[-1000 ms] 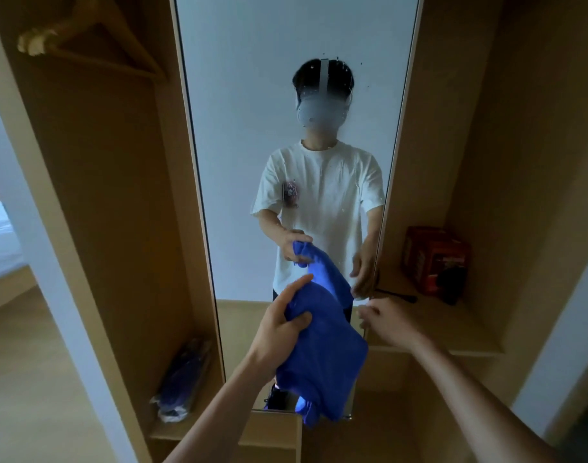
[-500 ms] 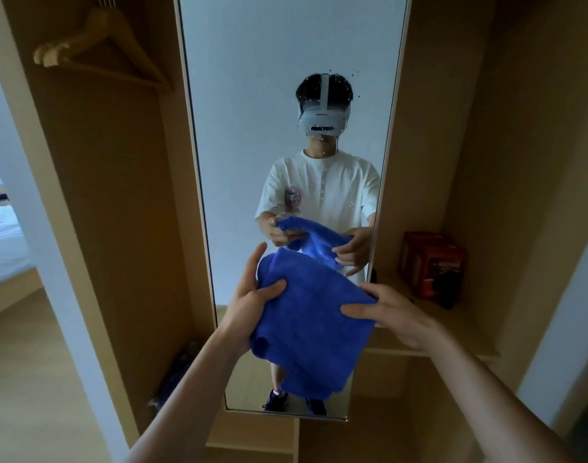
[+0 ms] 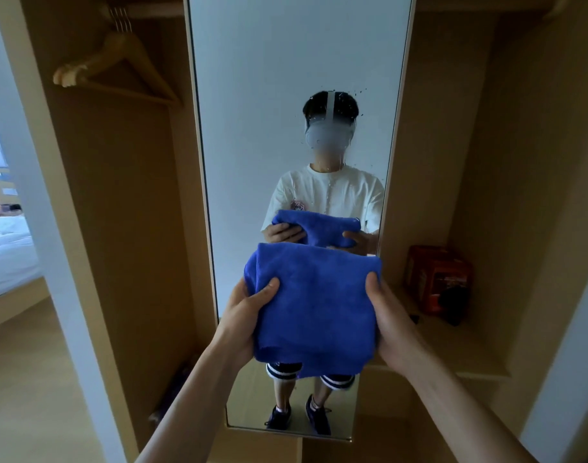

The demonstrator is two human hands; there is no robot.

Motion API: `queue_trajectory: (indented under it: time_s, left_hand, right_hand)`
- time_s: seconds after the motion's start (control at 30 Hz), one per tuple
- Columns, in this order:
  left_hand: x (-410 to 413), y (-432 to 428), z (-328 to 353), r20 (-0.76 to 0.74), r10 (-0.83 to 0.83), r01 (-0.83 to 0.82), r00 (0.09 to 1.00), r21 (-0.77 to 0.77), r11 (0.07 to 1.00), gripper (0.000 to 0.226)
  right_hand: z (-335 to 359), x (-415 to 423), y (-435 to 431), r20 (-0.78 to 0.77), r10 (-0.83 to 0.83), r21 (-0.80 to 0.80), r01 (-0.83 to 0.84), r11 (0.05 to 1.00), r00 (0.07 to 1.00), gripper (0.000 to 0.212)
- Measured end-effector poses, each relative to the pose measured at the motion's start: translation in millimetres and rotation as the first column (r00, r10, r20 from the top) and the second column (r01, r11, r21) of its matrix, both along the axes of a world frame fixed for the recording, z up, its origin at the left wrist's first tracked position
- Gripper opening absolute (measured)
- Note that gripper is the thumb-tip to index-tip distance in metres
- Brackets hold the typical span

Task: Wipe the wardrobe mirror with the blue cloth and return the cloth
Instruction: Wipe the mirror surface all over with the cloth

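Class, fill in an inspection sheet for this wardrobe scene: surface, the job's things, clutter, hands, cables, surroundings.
Surface: mirror upright in the wardrobe, droplets speckling its middle.
Job's things: blue cloth folded, held up before the mirror.
Clutter: red box on the right shelf; dark bundle low in the left compartment, too blurred to identify.
Hands: left hand and right hand each grip one side of the cloth, thumbs in front.
Cables: nothing seen.
Surroundings: wooden hangers upper left; bed far left.
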State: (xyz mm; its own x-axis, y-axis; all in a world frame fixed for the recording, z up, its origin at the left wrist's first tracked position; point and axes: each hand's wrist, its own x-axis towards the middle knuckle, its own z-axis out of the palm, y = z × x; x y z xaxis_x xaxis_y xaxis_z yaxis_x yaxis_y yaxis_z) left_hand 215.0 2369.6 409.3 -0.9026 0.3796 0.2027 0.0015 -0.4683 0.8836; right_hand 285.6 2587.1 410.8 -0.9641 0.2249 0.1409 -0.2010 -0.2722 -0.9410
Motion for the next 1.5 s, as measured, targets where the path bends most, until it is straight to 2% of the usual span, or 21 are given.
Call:
queue_trajectory:
  time_s: [0.1, 0.2, 0.27, 0.37, 0.5, 0.63, 0.73, 0.8, 0.87, 0.9, 0.97, 1.0, 1.03, 1.1, 1.17, 1.27, 1.33, 1.4, 1.47, 1.5]
  left_hand:
    - [2.0, -2.2, 0.6, 0.007, 0.023, -0.023, 1.0, -0.045, 0.999, 0.048]
    - [4.3, -3.7, -1.4, 0.068, -0.016, 0.017, 0.998, -0.021, 1.0, 0.039]
    - [6.4, -5.3, -0.1, 0.144, -0.062, 0.062, 0.988, 0.002, 0.998, 0.029]
    - [7.2, -7.7, 3.8, 0.197, -0.157, 0.147, 0.968, 0.063, 0.987, 0.029]
    - [10.4, -5.0, 17.8, 0.146, -0.221, 0.195, 0.964, 0.173, 0.965, 0.034]
    - [9.0, 2.6, 33.2, 0.094, -0.159, 0.147, 0.983, 0.123, 0.981, 0.033]
    - [7.7, 4.4, 43.6, -0.043, -0.001, -0.003, 0.999, -0.094, 0.996, 0.041]
    - [8.0, 7.5, 47.9, -0.132, 0.123, -0.157, 0.984, -0.29, 0.944, 0.049]
    - [8.2, 12.7, 49.3, -0.229, 0.222, -0.301, 0.948, -0.407, 0.862, 0.056]
    - [6.7, 15.1, 47.9, -0.293, 0.281, -0.387, 0.914, -0.42, 0.821, 0.051]
    - [6.9, 16.6, 49.5, -0.407, 0.382, -0.534, 0.83, -0.379, 0.756, 0.021]
    - [9.0, 16.9, 51.6, -0.438, 0.382, -0.551, 0.814, -0.372, 0.747, 0.009]
    - [12.0, 18.2, 53.4, -0.46, 0.339, -0.526, 0.821, -0.377, 0.762, 0.018]
    - [19.9, 24.5, 55.5, -0.415, 0.202, -0.375, 0.887, -0.392, 0.84, 0.036]
    - [27.7, 31.1, 57.3, -0.379, 0.089, -0.237, 0.921, -0.364, 0.901, 0.042]
    - [28.9, 36.1, 59.0, -0.384, 0.053, -0.182, 0.922, -0.308, 0.934, 0.052]
    - [28.1, 38.0, 59.9, -0.38, 0.055, -0.166, 0.923, -0.264, 0.95, 0.052]
    - [29.9, 39.8, 61.9, -0.37, 0.061, -0.145, 0.927, -0.203, 0.968, 0.042]
    - [30.8, 42.3, 62.8, -0.373, 0.096, -0.17, 0.923, -0.172, 0.97, 0.031]
    - [30.6, 43.5, 62.8, -0.374, 0.113, -0.188, 0.92, -0.171, 0.967, 0.028]
  right_hand:
    - [4.6, 2.5, -4.3, 0.061, -0.209, 0.032, 0.207, 0.978, 0.976, 0.034]
    - [13.7, 7.3, -6.1, 0.042, -0.241, 0.113, 0.235, 0.965, 0.97, 0.037]
    - [23.0, 13.5, -6.6, 0.013, -0.14, 0.154, 0.136, 0.979, 0.99, 0.037]
    - [40.3, 21.8, -4.2, 0.005, 0.034, 0.122, -0.035, 0.992, 0.999, 0.029]
    - [58.2, 24.8, -4.6, -0.085, 0.128, 0.038, -0.125, 0.991, 0.988, 0.019]
    - [65.6, 23.1, -8.3, -0.14, 0.188, -0.025, -0.193, 0.981, 0.972, 0.022]
    - [68.1, 20.1, -10.4, -0.18, 0.184, -0.057, -0.197, 0.979, 0.966, 0.027]
    - [68.9, 17.8, -12.7, -0.204, 0.171, -0.061, -0.186, 0.981, 0.964, 0.028]
    - [70.2, 15.6, -16.1, -0.216, 0.133, -0.043, -0.146, 0.988, 0.967, 0.027]
    - [71.0, 14.5, -17.6, -0.224, 0.108, -0.033, -0.119, 0.992, 0.969, 0.025]
    - [72.4, 12.2, -19.1, -0.249, 0.068, -0.015, -0.074, 0.997, 0.966, 0.023]
    - [73.2, 10.8, -19.3, -0.265, 0.056, -0.007, -0.06, 0.998, 0.963, 0.024]
    - [73.8, 9.1, -19.8, -0.279, 0.047, 0.003, -0.048, 0.999, 0.959, 0.026]
    - [75.0, 5.4, -21.8, -0.3, 0.024, 0.035, -0.014, 0.999, 0.953, 0.032]
    - [76.9, 2.5, -25.5, -0.327, 0.038, 0.073, -0.015, 0.997, 0.944, 0.036]
    - [77.6, -0.9, -28.7, -0.337, 0.097, 0.039, -0.089, 0.995, 0.936, 0.04]
    - [75.0, -2.4, -30.3, -0.328, 0.155, 0.017, -0.158, 0.987, 0.932, 0.037]
    - [72.0, -2.9, -32.4, -0.335, 0.216, 0.0, -0.229, 0.973, 0.917, 0.034]
    - [71.3, -3.2, -33.7, -0.333, 0.212, 0.018, -0.219, 0.976, 0.919, 0.033]
    - [71.9, -3.5, -34.3, -0.33, 0.171, 0.067, -0.157, 0.985, 0.928, 0.032]
